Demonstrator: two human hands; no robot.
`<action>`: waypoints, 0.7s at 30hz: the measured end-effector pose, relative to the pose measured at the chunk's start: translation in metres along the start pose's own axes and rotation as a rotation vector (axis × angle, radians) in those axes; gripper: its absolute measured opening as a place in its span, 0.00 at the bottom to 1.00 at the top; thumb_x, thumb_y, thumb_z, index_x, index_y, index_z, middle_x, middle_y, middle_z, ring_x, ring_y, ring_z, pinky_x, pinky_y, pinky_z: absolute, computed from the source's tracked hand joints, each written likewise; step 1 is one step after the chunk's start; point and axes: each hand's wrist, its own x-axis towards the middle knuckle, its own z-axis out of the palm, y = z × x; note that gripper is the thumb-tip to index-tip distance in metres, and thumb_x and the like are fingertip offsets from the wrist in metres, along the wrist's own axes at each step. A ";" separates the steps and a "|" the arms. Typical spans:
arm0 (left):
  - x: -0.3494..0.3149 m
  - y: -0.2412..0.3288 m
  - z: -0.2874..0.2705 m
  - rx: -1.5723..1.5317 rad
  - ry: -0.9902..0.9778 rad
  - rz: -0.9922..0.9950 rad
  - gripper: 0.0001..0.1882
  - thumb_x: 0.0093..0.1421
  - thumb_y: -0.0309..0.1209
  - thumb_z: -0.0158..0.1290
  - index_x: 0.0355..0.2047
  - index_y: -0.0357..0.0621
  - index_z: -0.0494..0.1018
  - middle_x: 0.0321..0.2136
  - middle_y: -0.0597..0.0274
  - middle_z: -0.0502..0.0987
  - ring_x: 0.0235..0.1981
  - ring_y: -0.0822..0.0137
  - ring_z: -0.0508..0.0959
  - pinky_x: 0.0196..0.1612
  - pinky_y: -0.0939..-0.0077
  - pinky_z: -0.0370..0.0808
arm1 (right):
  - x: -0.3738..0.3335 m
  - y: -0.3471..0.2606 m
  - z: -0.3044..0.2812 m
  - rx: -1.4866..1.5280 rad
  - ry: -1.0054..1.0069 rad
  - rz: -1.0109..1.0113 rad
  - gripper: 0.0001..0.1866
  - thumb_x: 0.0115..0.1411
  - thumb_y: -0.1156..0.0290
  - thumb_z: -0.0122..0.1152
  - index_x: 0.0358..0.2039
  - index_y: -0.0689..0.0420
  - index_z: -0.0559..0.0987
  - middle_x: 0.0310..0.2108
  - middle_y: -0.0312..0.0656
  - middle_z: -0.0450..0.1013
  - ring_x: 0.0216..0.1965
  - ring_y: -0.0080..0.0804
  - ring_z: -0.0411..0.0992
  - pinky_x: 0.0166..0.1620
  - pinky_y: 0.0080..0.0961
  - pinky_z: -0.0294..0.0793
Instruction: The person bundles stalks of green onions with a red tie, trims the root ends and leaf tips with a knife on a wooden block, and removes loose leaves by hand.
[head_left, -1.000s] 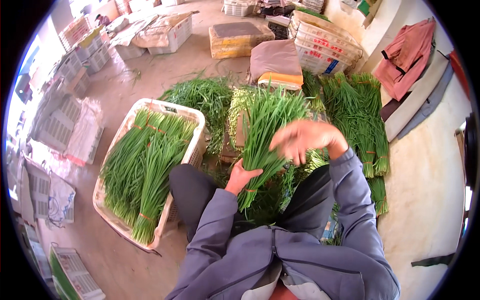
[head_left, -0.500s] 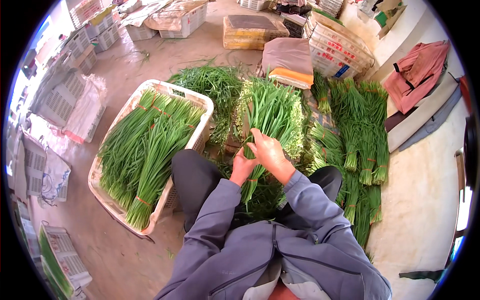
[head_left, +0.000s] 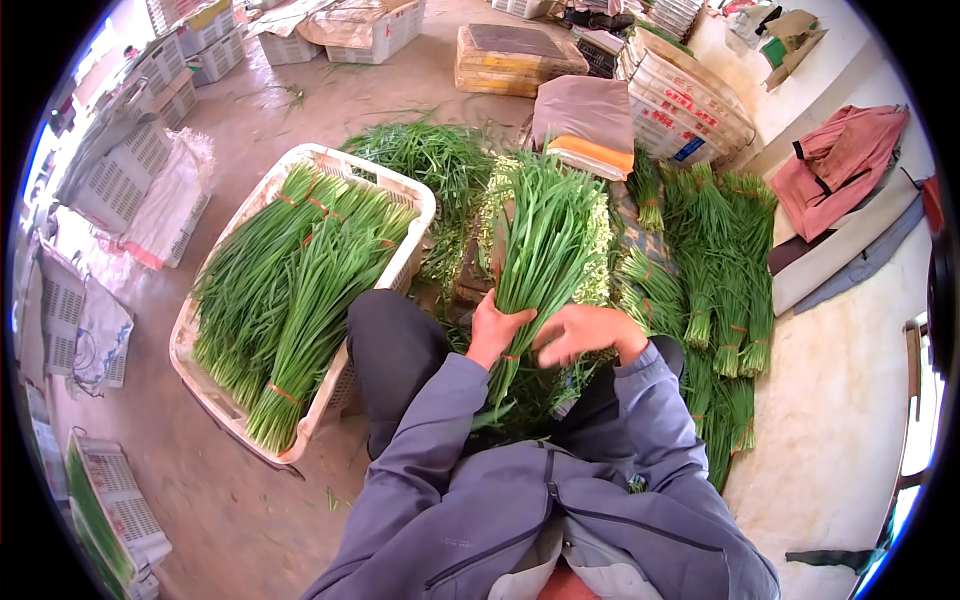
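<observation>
Crate (head_left: 424, 205) full of green bundles (head_left: 300, 270) on the left?

– Yep. Leafy bunch (head_left: 545, 240) right of that, clasped in left hand (head_left: 497, 328). Right hand (head_left: 592, 333) just beside, half-curled, can't tell if gripping anything tbh. Red band (head_left: 511, 357) round near end.

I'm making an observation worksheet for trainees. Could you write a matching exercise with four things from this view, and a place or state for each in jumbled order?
Column one
1. Off-white rectangular plastic crate
2. Pink cloth jacket
3. Person's bare left hand
4. Brownish-grey cloth pad

Column two
A. Gripping a long, green leafy bunch
B. On an orange layer, beyond the held bunch
C. Hanging against the pale plaster wall at the right
D. Left of the dark-trousered left knee, holding banded green bundles

Pairs: 1-D; 2-C; 3-A; 4-B
</observation>
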 end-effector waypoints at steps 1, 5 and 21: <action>-0.002 0.002 0.000 -0.074 -0.013 -0.054 0.24 0.48 0.26 0.68 0.46 0.36 0.75 0.40 0.57 0.83 0.39 0.66 0.83 0.46 0.69 0.78 | 0.003 0.002 -0.006 -0.143 0.171 0.223 0.33 0.53 0.56 0.73 0.55 0.62 0.77 0.37 0.44 0.81 0.35 0.32 0.79 0.41 0.28 0.78; -0.009 0.038 0.011 -0.416 -0.216 -0.217 0.26 0.56 0.24 0.65 0.54 0.37 0.71 0.47 0.58 0.79 0.45 0.67 0.80 0.51 0.68 0.77 | 0.052 0.097 0.032 -0.029 0.486 -0.171 0.50 0.54 0.53 0.74 0.68 0.61 0.57 0.64 0.48 0.64 0.63 0.41 0.63 0.65 0.35 0.63; 0.009 0.048 0.008 -0.589 -0.155 -0.340 0.23 0.72 0.46 0.45 0.56 0.40 0.71 0.49 0.56 0.78 0.48 0.61 0.79 0.53 0.60 0.76 | 0.071 0.114 0.058 1.145 0.743 -0.508 0.41 0.57 0.72 0.71 0.66 0.63 0.58 0.59 0.48 0.69 0.56 0.38 0.71 0.59 0.39 0.72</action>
